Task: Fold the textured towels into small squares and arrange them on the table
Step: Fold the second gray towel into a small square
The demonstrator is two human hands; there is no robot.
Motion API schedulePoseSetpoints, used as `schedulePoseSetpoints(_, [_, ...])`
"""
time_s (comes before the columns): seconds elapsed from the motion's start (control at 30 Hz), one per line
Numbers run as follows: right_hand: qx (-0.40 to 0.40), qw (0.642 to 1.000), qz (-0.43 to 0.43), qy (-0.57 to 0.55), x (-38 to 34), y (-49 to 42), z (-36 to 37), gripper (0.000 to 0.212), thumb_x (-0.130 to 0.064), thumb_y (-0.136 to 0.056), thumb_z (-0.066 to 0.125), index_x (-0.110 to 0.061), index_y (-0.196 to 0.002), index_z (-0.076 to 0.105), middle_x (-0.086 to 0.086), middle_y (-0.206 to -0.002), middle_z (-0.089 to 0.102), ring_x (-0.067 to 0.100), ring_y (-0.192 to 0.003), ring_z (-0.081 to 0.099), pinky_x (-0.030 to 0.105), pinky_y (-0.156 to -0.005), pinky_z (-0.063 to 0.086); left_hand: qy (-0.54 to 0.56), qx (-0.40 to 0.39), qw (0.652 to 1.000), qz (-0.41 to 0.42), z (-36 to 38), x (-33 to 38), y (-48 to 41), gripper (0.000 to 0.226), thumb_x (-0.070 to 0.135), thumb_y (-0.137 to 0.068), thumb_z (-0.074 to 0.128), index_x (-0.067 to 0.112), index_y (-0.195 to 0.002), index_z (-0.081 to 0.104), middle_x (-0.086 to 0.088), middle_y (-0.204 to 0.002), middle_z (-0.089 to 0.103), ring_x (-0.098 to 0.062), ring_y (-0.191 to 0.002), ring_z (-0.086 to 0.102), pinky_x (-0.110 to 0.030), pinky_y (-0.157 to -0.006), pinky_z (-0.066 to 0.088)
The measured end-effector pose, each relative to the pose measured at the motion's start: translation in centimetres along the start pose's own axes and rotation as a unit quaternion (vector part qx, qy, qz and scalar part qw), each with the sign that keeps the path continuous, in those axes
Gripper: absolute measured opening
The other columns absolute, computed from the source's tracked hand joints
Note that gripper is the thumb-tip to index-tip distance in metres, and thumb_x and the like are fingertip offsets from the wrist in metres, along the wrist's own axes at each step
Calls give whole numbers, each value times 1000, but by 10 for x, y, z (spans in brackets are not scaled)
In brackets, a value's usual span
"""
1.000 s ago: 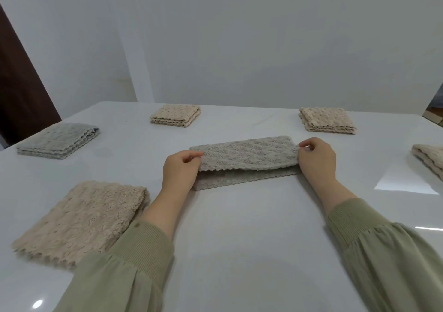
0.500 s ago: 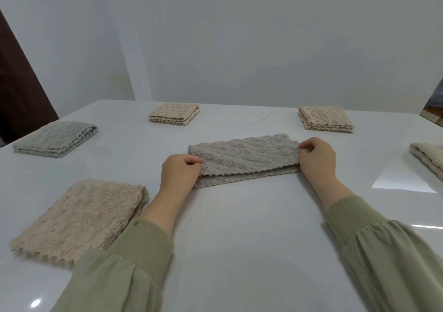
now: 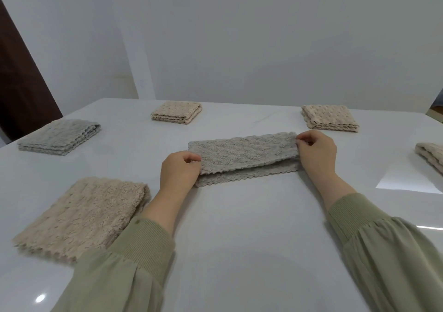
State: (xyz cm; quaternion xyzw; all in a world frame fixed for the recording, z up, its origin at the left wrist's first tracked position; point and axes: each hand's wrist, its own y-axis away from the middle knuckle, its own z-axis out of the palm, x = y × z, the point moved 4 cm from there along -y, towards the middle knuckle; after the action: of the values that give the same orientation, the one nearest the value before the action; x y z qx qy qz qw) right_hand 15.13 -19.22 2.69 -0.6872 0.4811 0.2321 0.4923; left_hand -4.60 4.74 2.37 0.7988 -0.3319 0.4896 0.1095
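A grey-beige textured towel (image 3: 242, 154) lies in the middle of the white table (image 3: 239, 227), folded lengthwise into a long strip. Its upper layer sits slightly back from the zigzag lower edge. My left hand (image 3: 178, 171) pinches the strip's left end. At the right end my right hand (image 3: 316, 152) pinches the upper layer's corner. Four folded towels lie around it: a beige one (image 3: 176, 111) far left of centre, a beige one (image 3: 329, 118) far right, a grey one (image 3: 60, 136) at the left, and a cream one (image 3: 431, 154) cut off by the right edge.
A larger beige towel (image 3: 84, 213), folded only loosely, lies near my left forearm at the front left. A white wall stands behind the table, and a dark brown door panel (image 3: 21, 84) shows at the far left.
The upper layer of the strip has settled lower onto the bottom layer. Both hands keep their grip on the ends and have barely shifted.
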Motion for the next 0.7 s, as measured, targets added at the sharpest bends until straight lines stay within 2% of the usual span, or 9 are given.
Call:
schedulePoseSetpoints(0.07, [-19, 998, 8, 52, 7, -1, 2, 15, -4, -83, 57, -14, -86, 68, 2, -86, 66, 18, -84, 58, 28, -76, 43, -29, -11, 1000, 0, 1, 1, 2, 24, 6, -81, 54, 23, -84, 70, 13, -72, 61, -1, -50, 57, -16, -54, 44])
schedulePoseSetpoints(0.17, [-54, 991, 19, 119, 14, 0, 4, 18, -5, -81, 57, -20, -82, 67, 4, -90, 68, 23, -89, 60, 36, -83, 47, -69, -20, 997, 4, 3, 3, 4, 23, 10, -80, 54, 25, -83, 71, 9, -70, 61, -14, -63, 59, -27, -65, 49])
schedulePoseSetpoints(0.3, [-44, 984, 25, 168, 16, 1, 1, 18, -8, -81, 55, -24, -80, 63, 6, -90, 67, 30, -94, 57, 41, -86, 45, -142, -26, 989, 26, 4, 5, 6, 23, 12, -81, 54, 28, -88, 69, 8, -81, 63, -16, -77, 58, -26, -67, 44])
schedulePoseSetpoints(0.4, [-63, 972, 32, 223, 20, 1, 3, 15, -12, -86, 54, -21, -88, 65, 9, -97, 67, 33, -102, 53, 41, -87, 42, -211, -34, 976, 42, 5, 7, 8, 23, 14, -80, 57, 28, -94, 68, 8, -87, 59, -14, -84, 52, -24, -69, 40])
schedulePoseSetpoints(0.47, [-59, 964, 19, 259, 17, 2, 2, 15, -15, -89, 53, -17, -96, 66, 12, -104, 63, 33, -106, 48, 40, -86, 39, -251, -33, 964, 84, 6, 9, 7, 19, 16, -80, 59, 25, -91, 71, 5, -90, 59, -17, -92, 52, -27, -73, 41])
schedulePoseSetpoints(0.53, [-26, 958, -40, 283, 7, 6, 2, 19, -16, -88, 54, -11, -102, 65, 16, -109, 59, 36, -106, 46, 41, -84, 37, -259, -8, 948, 183, 8, 16, 8, 8, 21, -80, 65, 21, -84, 72, 4, -88, 51, -19, -96, 46, -29, -78, 41])
schedulePoseSetpoints(0.6, [-3, 963, -132, 236, -8, 16, 8, 18, -12, -82, 56, -6, -94, 68, 18, -99, 61, 38, -97, 50, 41, -79, 39, -219, -9, 933, 284, 13, 22, 12, 9, 27, -77, 72, 18, -78, 72, 5, -85, 49, -17, -93, 43, -29, -79, 38])
schedulePoseSetpoints(0.7, [-95, 957, -230, 148, -31, 38, 27, 5, -10, -76, 65, -8, -79, 68, 11, -83, 61, 33, -87, 53, 38, -77, 39, -225, -99, 912, 327, 27, 22, 17, 17, 34, -76, 73, 20, -87, 72, 9, -86, 52, -14, -95, 43, -25, -82, 35])
